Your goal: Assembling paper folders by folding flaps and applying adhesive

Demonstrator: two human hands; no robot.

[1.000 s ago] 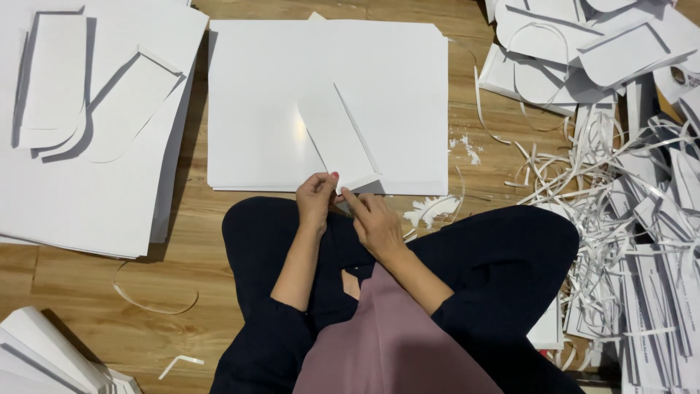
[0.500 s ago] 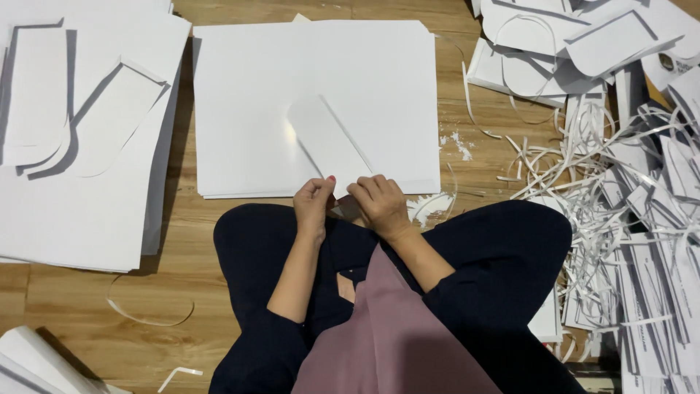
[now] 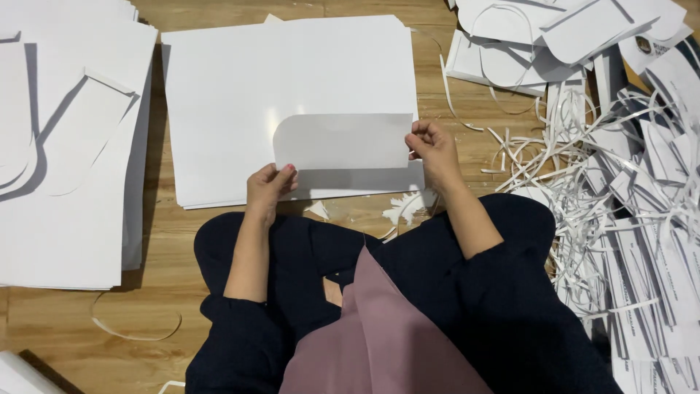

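- We hold a white paper piece (image 3: 343, 141) up between our two hands, above our lap.
- Our left hand (image 3: 268, 186) pinches the bottom left corner of the paper piece, with the thumb on top and the fingers curled shut around the edge.
- Our right hand (image 3: 432, 149) grips the right end of the paper piece, with the fingers curled shut on it.
- The paper piece has one rounded end by our left hand and a straight end by our right hand.
- A moment ago the paper piece was tilted and stood up from our hands like a slanted strip. Now it lies flat and wide, stretched from one hand to the other.
- A moment ago our hands were close together, almost touching. Now they are well apart, one at each end of the paper piece.
- Just past our hands lies a big stack of white sheets (image 3: 240, 87) on the wooden floor (image 3: 65, 335).
- To the right of our right hand is a heap of thin paper strips (image 3: 605, 182).
- Far to the left of our left hand lie more white sheets with curved cut shapes (image 3: 73, 138) on them.
- Small paper scraps (image 3: 401, 208) lie on the floor between our hands and our knees.
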